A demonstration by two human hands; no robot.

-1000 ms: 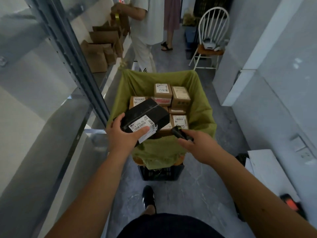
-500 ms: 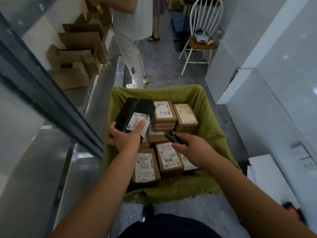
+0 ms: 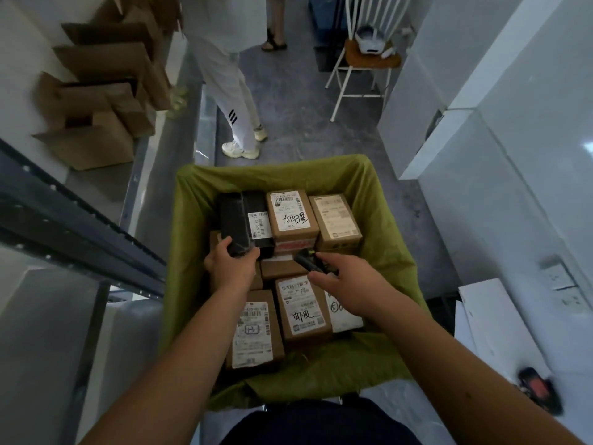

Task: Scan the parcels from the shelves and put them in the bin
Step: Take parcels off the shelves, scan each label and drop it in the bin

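Observation:
A bin lined with green cloth (image 3: 382, 200) stands in front of me, filled with several brown labelled parcels (image 3: 293, 216). My left hand (image 3: 229, 266) grips the near end of a black parcel (image 3: 244, 220) with a white barcode label, which lies at the bin's far left beside the brown parcels. My right hand (image 3: 349, 284) holds a small black scanner (image 3: 309, 263) over the middle of the bin.
A metal shelf frame (image 3: 73, 226) runs along my left, with brown paper bags (image 3: 96, 101) on a shelf farther back. A person in white trousers (image 3: 231, 101) stands beyond the bin. A white chair (image 3: 362, 59) is at the back, white panels on the right.
My left hand has carried the black parcel from above the bin's near edge down into its far left corner. The right hand with the scanner stayed over the bin.

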